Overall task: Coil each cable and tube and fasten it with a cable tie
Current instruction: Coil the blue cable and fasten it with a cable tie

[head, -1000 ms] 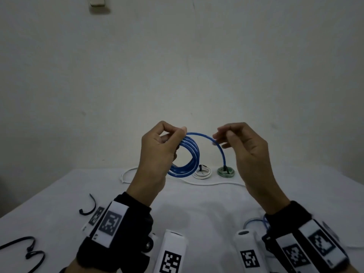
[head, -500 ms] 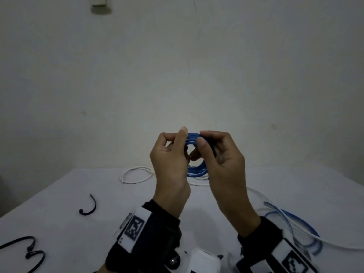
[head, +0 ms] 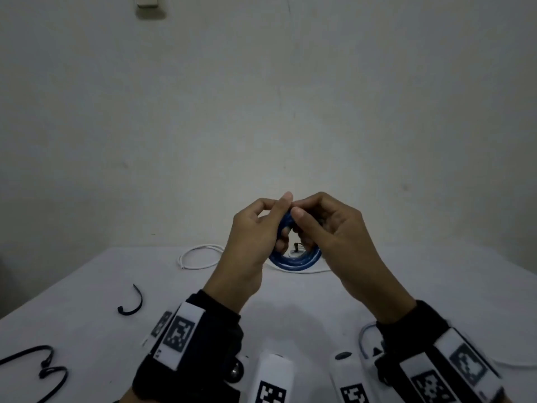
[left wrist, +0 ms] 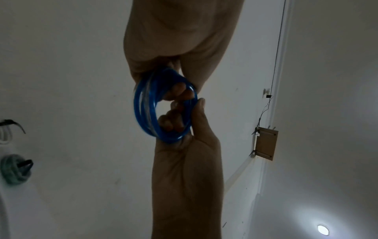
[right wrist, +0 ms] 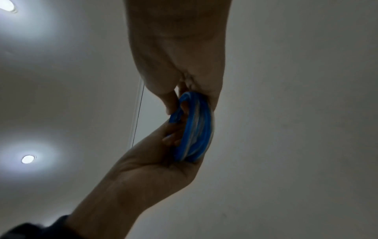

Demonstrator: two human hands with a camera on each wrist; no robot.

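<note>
Over the worktop (head: 87, 301) our hands have closed together: a second ago the right hand (head: 328, 228) drew out the last loop, now it and the left hand (head: 255, 234) both grip the blue tube (head: 296, 261), fully coiled in midair, ready for a cable tie (head: 132, 302).

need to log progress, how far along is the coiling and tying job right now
Done: a white coil and a green coil lie on the table, each with a black tie. In hand: the left hand and right hand both grip the blue tube, wound into loops with no tie visible on it. Left: tying it, plus the loose white cable. Spare black cable ties wait nearby.
</note>
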